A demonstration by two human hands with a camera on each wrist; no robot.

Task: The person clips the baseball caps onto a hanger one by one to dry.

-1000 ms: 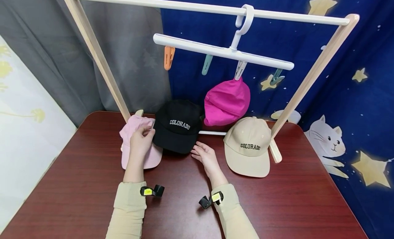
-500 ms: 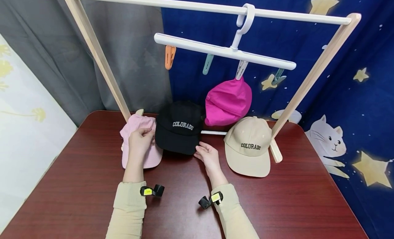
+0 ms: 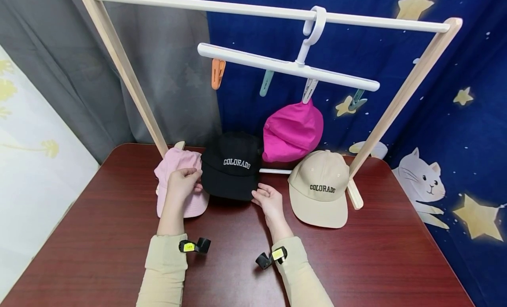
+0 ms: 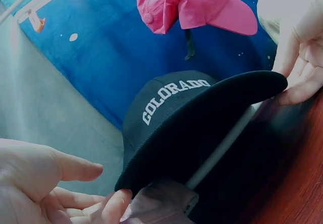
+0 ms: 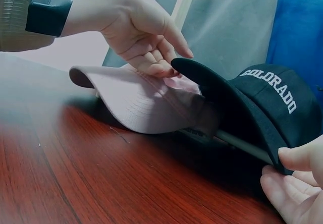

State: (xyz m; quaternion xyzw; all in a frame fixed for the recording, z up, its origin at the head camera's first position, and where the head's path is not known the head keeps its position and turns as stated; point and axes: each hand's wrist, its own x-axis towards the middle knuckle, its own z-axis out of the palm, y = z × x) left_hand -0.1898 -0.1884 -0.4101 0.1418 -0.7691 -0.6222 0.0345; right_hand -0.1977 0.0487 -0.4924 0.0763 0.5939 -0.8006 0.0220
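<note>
A black cap (image 3: 231, 164) with COLORADO lettering is between my hands, its brim turned toward me. My right hand (image 3: 271, 204) pinches the right end of the brim, thumb above and fingers below, as the right wrist view shows. At the brim's other end, my left hand (image 3: 184, 182) touches the edge with its fingertips; its thumb stands apart from the fabric in the left wrist view. Behind this hand a light pink cap (image 5: 136, 100) lies on the table. Whether the black cap's back rests on anything is hidden.
A bright pink cap (image 3: 293, 133) hangs from a white clip (image 3: 310, 90) on the white hanger (image 3: 253, 60). Other clips, one orange (image 3: 218, 74), hang beside it. A beige cap (image 3: 320, 188) sits on the table (image 3: 233, 254) at right. The wooden rack's posts (image 3: 404, 93) flank everything.
The black cap has shifted slightly right, then a little down toward me. My left hand has moved slightly right along with it; the right hand has closed on the brim's right end.
</note>
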